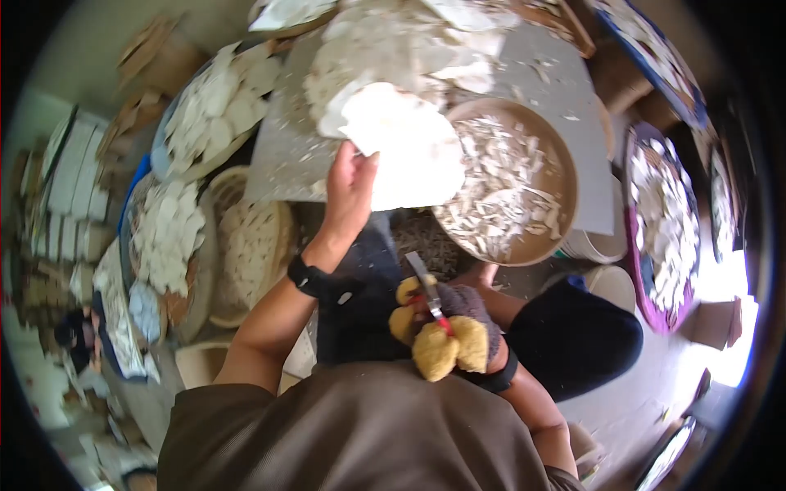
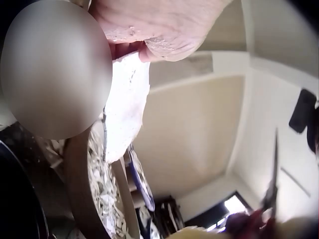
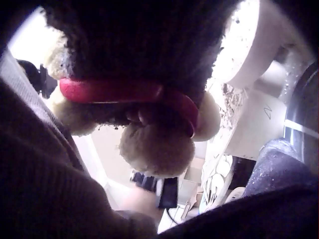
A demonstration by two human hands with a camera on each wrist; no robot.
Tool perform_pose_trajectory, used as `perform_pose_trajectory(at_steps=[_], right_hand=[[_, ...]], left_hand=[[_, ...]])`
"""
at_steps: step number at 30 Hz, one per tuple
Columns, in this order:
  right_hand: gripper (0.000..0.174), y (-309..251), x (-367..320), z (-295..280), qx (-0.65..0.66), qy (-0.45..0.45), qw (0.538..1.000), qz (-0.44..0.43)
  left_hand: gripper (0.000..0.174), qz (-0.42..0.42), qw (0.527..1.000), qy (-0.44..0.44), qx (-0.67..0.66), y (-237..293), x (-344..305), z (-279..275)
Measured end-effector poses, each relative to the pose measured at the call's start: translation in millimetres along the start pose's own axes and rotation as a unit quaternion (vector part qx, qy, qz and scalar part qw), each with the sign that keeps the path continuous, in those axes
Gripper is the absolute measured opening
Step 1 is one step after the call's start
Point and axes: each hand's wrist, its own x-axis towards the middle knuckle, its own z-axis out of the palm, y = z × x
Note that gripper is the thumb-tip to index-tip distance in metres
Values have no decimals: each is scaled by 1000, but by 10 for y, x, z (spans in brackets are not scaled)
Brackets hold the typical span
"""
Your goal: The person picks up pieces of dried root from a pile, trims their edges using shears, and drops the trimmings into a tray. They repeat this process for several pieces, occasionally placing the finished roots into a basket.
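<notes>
Left hand (image 1: pixel 348 192): gripped the near edge of the flat white piece (image 1: pixel 409 151), fingers curled on it.
Flat white piece: was held up over the bench (image 1: pixel 540 74) and overlapped the round tray (image 1: pixel 571 176) of pale offcuts.
Right hand (image 1: pixel 446 327): wore a padded glove and was closed round the red-handled scissors (image 1: pixel 426 295), which were apart from the piece.

No legible words, labels, brands or numbers in any view, one faint dark scribble on a pale cream panel (image 3: pixel 255 125) in the right wrist view, too blurred to read
</notes>
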Motion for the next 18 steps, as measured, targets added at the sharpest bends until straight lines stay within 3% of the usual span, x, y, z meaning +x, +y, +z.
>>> perform_pose_trajectory(at_steps=[1, 4, 5, 6, 8, 9, 10, 11, 12, 14, 15, 16, 17, 18], right_hand=[[26, -1, -13, 19, 68, 13, 998, 13], [23, 118, 0, 16, 45, 30, 998, 20], [23, 147, 26, 25, 36, 31, 999, 20], [23, 184, 49, 33, 27, 38, 999, 18], [23, 270, 102, 49, 19, 48, 999, 19], [23, 304, 130, 60, 20, 48, 998, 21], [24, 339, 152, 65, 20, 46, 998, 27], [24, 364, 179, 65, 20, 46, 998, 30], [24, 380, 192, 57, 22, 48, 998, 36], [24, 392, 204, 65, 25, 50, 997, 47], [24, 397, 209, 71, 28, 50, 997, 51], [24, 406, 214, 76, 30, 51, 997, 58], [25, 419, 227, 85, 32, 50, 996, 63], [25, 422, 236, 78, 32, 48, 996, 68]], left_hand=[[22, -15, 999, 34, -2, 85, -115, -282], [27, -76, 971, 228, -14, 15, -673, -1309], [25, -90, 939, 331, -17, 69, -892, -1558], [25, -118, 915, 384, -31, 125, -1168, -1850], [24, -183, 865, 463, 66, 7, -1932, -2734], [23, -240, 803, 540, 84, 6, -2358, -3137], [24, -322, 753, 498, 285, 109, -2840, -3396], [26, -399, 653, 444, 467, 213, -3314, -3655], [30, -442, 459, 190, 747, 386, -3724, -3765], [35, -593, 398, 241, 657, 680, -4107, -3818], [37, -508, 522, 417, 544, 662, -4390, -3978], [39, -387, 610, 566, 396, 658, -4493, -3914], [41, -361, 623, 602, 345, 675, -4559, -3907], [44, -433, 598, 513, 438, 671, -4584, -3934]])
